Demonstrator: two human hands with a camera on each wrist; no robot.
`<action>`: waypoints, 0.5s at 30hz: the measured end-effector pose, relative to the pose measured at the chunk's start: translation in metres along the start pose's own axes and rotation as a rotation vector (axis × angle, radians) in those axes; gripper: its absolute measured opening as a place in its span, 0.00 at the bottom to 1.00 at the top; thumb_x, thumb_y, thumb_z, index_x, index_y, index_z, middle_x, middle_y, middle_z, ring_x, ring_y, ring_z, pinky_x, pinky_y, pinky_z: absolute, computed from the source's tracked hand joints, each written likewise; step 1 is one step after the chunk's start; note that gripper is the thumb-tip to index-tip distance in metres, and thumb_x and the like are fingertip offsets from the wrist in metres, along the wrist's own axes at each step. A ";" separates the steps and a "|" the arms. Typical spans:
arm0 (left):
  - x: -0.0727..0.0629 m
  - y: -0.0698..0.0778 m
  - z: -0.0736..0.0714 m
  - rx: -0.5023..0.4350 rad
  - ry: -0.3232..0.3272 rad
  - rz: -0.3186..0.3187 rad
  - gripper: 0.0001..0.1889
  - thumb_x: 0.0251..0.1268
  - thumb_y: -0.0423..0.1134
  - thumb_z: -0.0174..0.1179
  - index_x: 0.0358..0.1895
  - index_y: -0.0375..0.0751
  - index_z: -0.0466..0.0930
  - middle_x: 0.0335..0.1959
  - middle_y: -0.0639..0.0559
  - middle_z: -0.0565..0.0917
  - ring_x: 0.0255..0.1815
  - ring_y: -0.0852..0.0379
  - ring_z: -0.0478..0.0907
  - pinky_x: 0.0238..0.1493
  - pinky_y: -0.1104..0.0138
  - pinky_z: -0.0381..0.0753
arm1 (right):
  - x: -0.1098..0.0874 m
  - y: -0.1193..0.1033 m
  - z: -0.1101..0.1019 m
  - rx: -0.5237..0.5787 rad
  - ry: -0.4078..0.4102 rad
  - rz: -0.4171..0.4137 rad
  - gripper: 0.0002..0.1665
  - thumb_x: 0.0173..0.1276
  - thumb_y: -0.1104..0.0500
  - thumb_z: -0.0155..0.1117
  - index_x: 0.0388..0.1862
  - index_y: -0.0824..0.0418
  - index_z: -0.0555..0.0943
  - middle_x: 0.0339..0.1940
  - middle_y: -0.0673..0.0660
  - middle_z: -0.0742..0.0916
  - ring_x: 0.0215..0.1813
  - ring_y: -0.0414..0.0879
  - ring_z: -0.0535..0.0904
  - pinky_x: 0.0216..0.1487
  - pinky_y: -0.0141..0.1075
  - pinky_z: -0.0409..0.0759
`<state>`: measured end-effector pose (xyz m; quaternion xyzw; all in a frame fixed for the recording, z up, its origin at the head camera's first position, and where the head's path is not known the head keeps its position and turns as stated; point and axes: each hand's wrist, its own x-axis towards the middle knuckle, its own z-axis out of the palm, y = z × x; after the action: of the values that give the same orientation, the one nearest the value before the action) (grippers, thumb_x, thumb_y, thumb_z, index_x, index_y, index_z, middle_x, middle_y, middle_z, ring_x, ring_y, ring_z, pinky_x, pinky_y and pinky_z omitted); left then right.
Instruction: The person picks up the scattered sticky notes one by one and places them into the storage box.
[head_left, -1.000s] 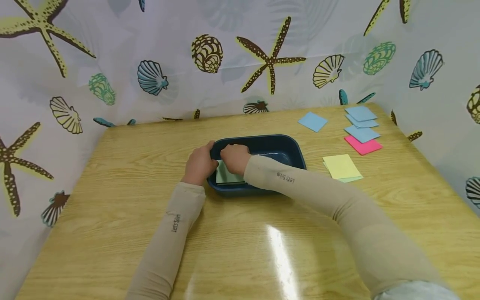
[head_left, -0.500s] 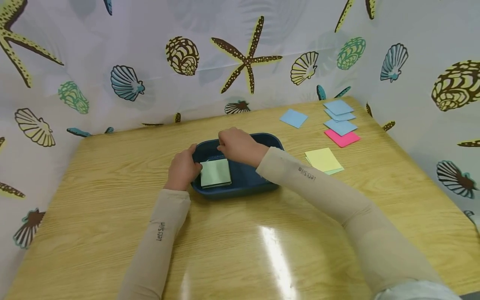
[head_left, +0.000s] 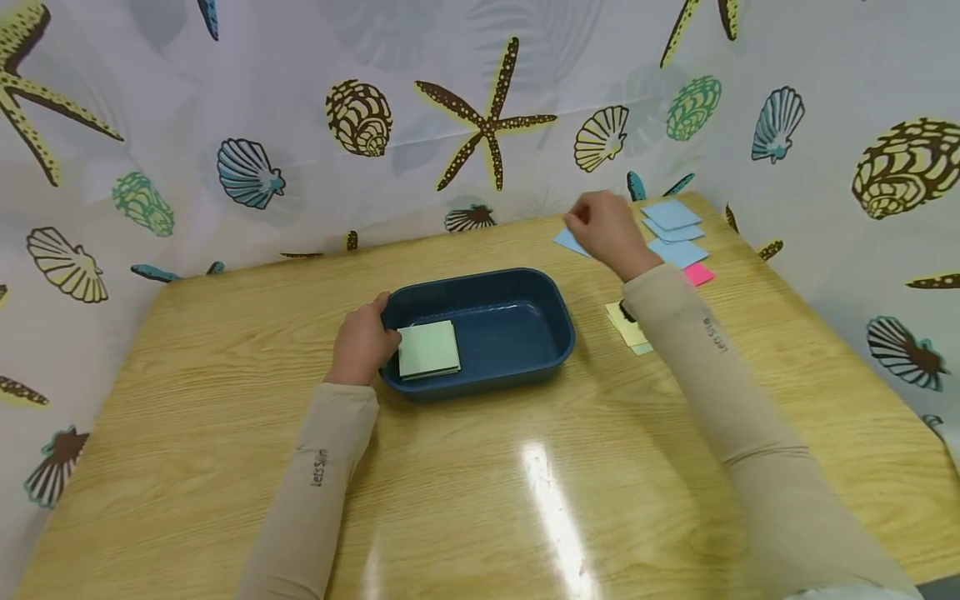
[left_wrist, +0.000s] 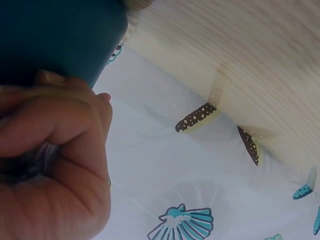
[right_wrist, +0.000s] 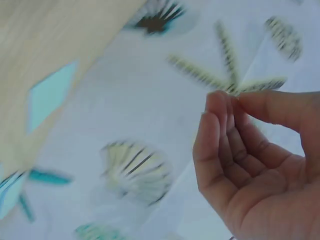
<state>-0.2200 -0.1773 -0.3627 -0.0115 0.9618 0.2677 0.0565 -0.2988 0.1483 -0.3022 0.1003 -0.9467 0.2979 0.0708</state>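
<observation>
My left hand point(head_left: 363, 342) grips the left end of a dark blue plastic tray point(head_left: 487, 387), with the thumb over the rim. Inside, against that end, lies a small stack of pale green sticky notes point(head_left: 428, 349). In the left wrist view, curled fingers point(left_wrist: 75, 120) sit against the tray's wall. Off to the right, my right hand point(head_left: 606, 233) is raised over the table's far part, partly covering a blue sticky note point(head_left: 572, 241). The right wrist view shows its fingers loosely bent, the thumb meeting the fingertips, with nothing held.
Several blue sticky notes point(head_left: 672, 215) and a pink one point(head_left: 699, 274) lie at the back right. Nearer are yellow notes point(head_left: 624, 323) over a green one, partly behind the right sleeve point(head_left: 705, 358). A shell-print cloth point(head_left: 300, 100) stands behind the wooden table point(head_left: 262, 333).
My right hand has left the tray's left end and moved up and right, over the blue notes. The green stack stays in the tray, uncovered. My left hand keeps its grip; the head view has shifted.
</observation>
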 end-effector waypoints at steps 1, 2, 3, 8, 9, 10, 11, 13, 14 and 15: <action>0.000 0.000 0.000 -0.002 0.000 0.000 0.34 0.59 0.28 0.54 0.73 0.35 0.60 0.42 0.29 0.82 0.16 0.55 0.63 0.19 0.66 0.61 | 0.001 0.015 -0.007 0.002 0.027 0.043 0.16 0.72 0.60 0.53 0.40 0.72 0.82 0.36 0.68 0.84 0.30 0.54 0.77 0.36 0.46 0.74; 0.000 0.000 0.001 -0.002 0.003 0.000 0.34 0.59 0.28 0.54 0.73 0.36 0.60 0.40 0.30 0.82 0.16 0.55 0.62 0.18 0.66 0.61 | 0.002 0.030 -0.012 -0.003 0.056 0.079 0.16 0.72 0.61 0.52 0.36 0.74 0.81 0.31 0.68 0.83 0.26 0.52 0.74 0.32 0.45 0.73; 0.000 0.000 0.001 -0.002 0.006 0.000 0.34 0.59 0.28 0.54 0.72 0.36 0.60 0.40 0.30 0.83 0.16 0.56 0.62 0.18 0.66 0.61 | 0.002 0.044 -0.018 -0.011 0.081 0.119 0.16 0.72 0.61 0.52 0.33 0.73 0.81 0.28 0.66 0.82 0.24 0.51 0.72 0.30 0.44 0.71; 0.000 0.000 0.000 0.000 0.010 0.008 0.34 0.59 0.28 0.54 0.72 0.35 0.60 0.31 0.33 0.82 0.14 0.57 0.60 0.17 0.66 0.60 | 0.001 0.108 -0.033 -0.082 0.204 0.254 0.19 0.65 0.65 0.52 0.13 0.67 0.69 0.13 0.57 0.70 0.20 0.49 0.62 0.25 0.42 0.62; 0.000 0.001 0.000 -0.001 0.009 0.007 0.34 0.59 0.28 0.54 0.72 0.35 0.60 0.33 0.32 0.83 0.15 0.57 0.61 0.18 0.66 0.61 | 0.001 0.119 -0.034 -0.100 0.193 0.284 0.18 0.64 0.65 0.54 0.15 0.67 0.70 0.15 0.58 0.72 0.22 0.50 0.64 0.26 0.43 0.65; 0.001 0.001 0.000 -0.001 0.008 0.003 0.34 0.59 0.28 0.54 0.72 0.35 0.60 0.36 0.31 0.83 0.15 0.56 0.61 0.18 0.66 0.61 | 0.001 0.128 -0.035 -0.127 0.168 0.310 0.17 0.64 0.64 0.56 0.16 0.70 0.71 0.17 0.61 0.73 0.24 0.52 0.65 0.28 0.45 0.67; 0.001 0.001 0.000 -0.001 0.005 -0.002 0.34 0.60 0.28 0.54 0.73 0.36 0.60 0.40 0.30 0.83 0.16 0.56 0.62 0.18 0.66 0.61 | 0.001 0.136 -0.035 -0.158 0.121 0.336 0.17 0.63 0.64 0.57 0.19 0.74 0.71 0.21 0.66 0.75 0.27 0.55 0.67 0.31 0.47 0.70; 0.001 0.001 0.000 0.000 -0.004 -0.013 0.34 0.60 0.28 0.54 0.73 0.36 0.60 0.48 0.30 0.81 0.18 0.54 0.64 0.19 0.66 0.62 | 0.000 0.149 -0.035 -0.195 -0.002 0.393 0.20 0.64 0.61 0.60 0.30 0.83 0.74 0.32 0.76 0.78 0.35 0.63 0.73 0.42 0.52 0.74; 0.001 0.001 0.000 -0.001 -0.009 -0.017 0.34 0.60 0.28 0.54 0.73 0.37 0.59 0.49 0.30 0.81 0.18 0.54 0.64 0.20 0.66 0.62 | -0.001 0.154 -0.035 -0.216 -0.058 0.413 0.24 0.64 0.59 0.61 0.38 0.86 0.74 0.40 0.79 0.78 0.42 0.66 0.74 0.48 0.54 0.74; 0.001 0.001 0.000 -0.003 -0.013 -0.020 0.35 0.60 0.28 0.54 0.73 0.37 0.59 0.47 0.30 0.81 0.18 0.54 0.64 0.20 0.66 0.62 | -0.002 0.158 -0.035 -0.244 -0.108 0.425 0.30 0.64 0.57 0.62 0.46 0.87 0.72 0.49 0.81 0.76 0.49 0.69 0.73 0.53 0.55 0.72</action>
<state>-0.2211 -0.1764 -0.3621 -0.0192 0.9609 0.2684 0.0654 -0.3311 0.2955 -0.3604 -0.0948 -0.9778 0.1839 -0.0324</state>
